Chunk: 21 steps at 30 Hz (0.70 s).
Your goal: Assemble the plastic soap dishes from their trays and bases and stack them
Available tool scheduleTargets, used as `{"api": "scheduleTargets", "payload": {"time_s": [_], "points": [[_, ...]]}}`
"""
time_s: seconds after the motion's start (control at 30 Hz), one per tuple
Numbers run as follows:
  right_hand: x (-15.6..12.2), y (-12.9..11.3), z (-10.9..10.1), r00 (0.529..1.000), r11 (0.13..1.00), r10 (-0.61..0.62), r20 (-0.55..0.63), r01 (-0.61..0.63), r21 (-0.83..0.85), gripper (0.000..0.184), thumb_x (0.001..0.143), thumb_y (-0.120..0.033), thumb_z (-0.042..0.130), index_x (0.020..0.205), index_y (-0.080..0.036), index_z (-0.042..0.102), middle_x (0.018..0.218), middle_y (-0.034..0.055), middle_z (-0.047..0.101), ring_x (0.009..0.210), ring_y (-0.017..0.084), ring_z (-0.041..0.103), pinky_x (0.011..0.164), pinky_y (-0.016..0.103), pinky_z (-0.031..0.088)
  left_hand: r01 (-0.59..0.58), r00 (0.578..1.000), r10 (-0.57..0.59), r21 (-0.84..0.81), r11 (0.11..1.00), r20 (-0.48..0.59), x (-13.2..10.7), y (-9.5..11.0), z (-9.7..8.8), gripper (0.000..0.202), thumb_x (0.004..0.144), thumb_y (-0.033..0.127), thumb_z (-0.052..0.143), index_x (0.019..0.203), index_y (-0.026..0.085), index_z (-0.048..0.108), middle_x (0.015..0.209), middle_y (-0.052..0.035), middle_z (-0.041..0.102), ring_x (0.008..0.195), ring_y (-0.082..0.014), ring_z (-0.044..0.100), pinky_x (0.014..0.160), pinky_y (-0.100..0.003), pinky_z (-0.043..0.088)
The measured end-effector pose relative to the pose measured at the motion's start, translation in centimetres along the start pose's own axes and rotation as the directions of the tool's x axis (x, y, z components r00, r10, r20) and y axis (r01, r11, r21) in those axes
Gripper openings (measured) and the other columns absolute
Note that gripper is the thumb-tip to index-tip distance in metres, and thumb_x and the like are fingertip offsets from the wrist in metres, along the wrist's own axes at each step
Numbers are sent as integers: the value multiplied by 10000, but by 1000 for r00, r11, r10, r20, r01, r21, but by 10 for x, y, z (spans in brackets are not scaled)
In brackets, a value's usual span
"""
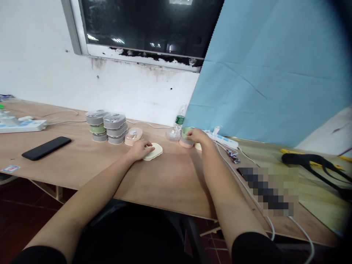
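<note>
My left hand rests on the left part of a flat cream-coloured disc, its fingers and thumb apart. The disc lies on the table. My right hand pinches the rim of a pale green round bowl at the top of a small stack with grey and orange pieces below. Partly hidden behind that hand is another cream piece. Just left of my left hand stands a pink lidded container. Clear-lidded grey containers are piled beside it, with a green one among them.
A plastic bottle and a clear lid stand behind the stack. A black phone lies at left near a power strip. Another power strip, white cables and black-handled scissors are at right.
</note>
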State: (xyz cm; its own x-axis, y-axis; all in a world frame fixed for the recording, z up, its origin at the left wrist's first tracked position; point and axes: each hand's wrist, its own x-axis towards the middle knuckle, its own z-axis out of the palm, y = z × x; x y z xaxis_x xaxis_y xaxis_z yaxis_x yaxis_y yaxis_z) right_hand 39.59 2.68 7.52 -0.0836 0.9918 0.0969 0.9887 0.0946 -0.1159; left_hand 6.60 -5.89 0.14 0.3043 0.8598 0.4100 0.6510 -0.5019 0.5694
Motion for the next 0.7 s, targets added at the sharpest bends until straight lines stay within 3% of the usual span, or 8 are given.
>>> {"api": "scheduleTargets", "payload": {"time_s": [0.2,0.43,0.57,0.7], "points": [[0,1,0,1000,1000,-22,2,22,-3,172,738,-326,657,857,-246,751,792,5,714,738,158,610,647,226,400,-59,993,42,166,984,106,-2,-1,0,564,719,614,618,1096,197,665,1123,-118,612,1072,-301,545,972,-429,393],[7,2,-2,995,996,-87,-58,85,-27,355,768,-385,612,1081,-241,698,1056,43,710,885,190,636,708,231,427,-20,976,-30,225,974,217,-6,-4,5,939,595,727,653,1365,224,462,1388,-152,458,1282,-365,401,1059,-460,306],[4,2,-4,992,999,-50,-119,50,-5,411,762,-398,633,1132,-227,681,1116,71,693,942,208,635,754,244,438,1,965,-56,211,977,256,-6,-1,4,939,612,716,648,1374,206,450,1416,-163,448,1290,-369,404,1049,-460,318],[-5,-2,-10,998,1000,-9,-69,7,-29,422,774,-446,612,1140,-246,676,1150,75,679,975,233,633,772,279,448,-7,973,-38,196,981,226,-6,2,3,898,620,688,660,1344,184,495,1380,-165,491,1242,-374,459,1020,-462,359]]}}
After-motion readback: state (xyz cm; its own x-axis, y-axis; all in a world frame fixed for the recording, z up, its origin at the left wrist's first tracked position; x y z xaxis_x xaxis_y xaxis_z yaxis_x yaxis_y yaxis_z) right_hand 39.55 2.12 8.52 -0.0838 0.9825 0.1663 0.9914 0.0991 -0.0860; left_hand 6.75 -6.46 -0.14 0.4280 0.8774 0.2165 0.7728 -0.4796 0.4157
